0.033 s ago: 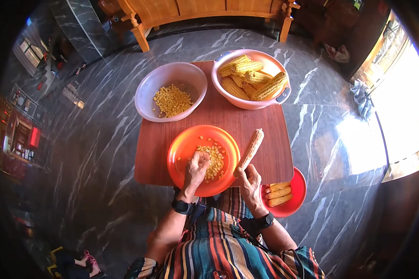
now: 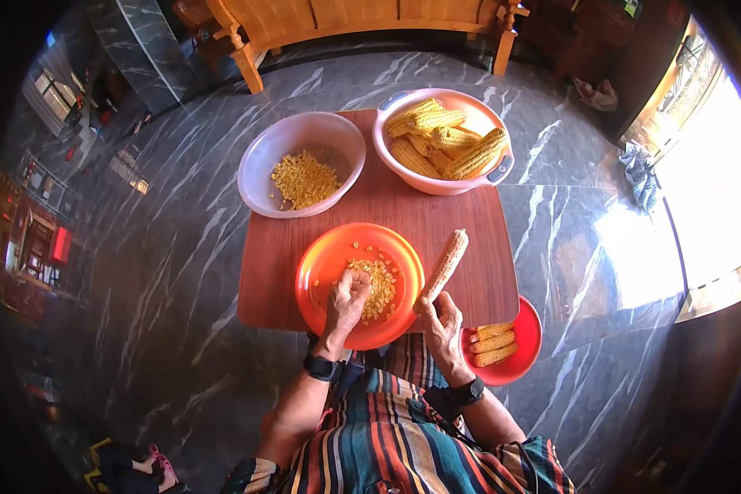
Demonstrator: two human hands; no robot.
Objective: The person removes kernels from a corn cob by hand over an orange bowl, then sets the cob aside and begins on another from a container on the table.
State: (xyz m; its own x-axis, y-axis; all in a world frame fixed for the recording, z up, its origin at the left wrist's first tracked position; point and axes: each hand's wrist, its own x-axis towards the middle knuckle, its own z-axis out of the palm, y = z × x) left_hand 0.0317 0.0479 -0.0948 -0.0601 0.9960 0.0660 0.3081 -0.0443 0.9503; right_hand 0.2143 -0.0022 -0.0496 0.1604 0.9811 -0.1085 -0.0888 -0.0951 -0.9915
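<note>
My right hand (image 2: pixel 443 323) grips the lower end of a corncob (image 2: pixel 447 262), which looks stripped of its kernels and tilts up and away over the table. Over the orange basin (image 2: pixel 317 247) is my left hand (image 2: pixel 350 298), its fingers curled closed; whatever they hold, if anything, is hidden. Loose corn kernels (image 2: pixel 379 290) lie in that basin beside the left fingers. Farther off, a pale translucent basin (image 2: pixel 259 156) contains a heap of kernels (image 2: pixel 306 179). To its right, a pink basin (image 2: pixel 449 183) is piled with yellow ears of corn (image 2: pixel 445 136).
A small brown wooden table (image 2: pixel 469 288) carries the three basins. Low at its right front corner, a red basin (image 2: pixel 533 333) has several cobs (image 2: pixel 494 344) in it. A wooden bench (image 2: pixel 329 20) stands beyond on the dark marbled floor (image 2: pixel 181 272). Another person's feet (image 2: pixel 160 468) show at lower left.
</note>
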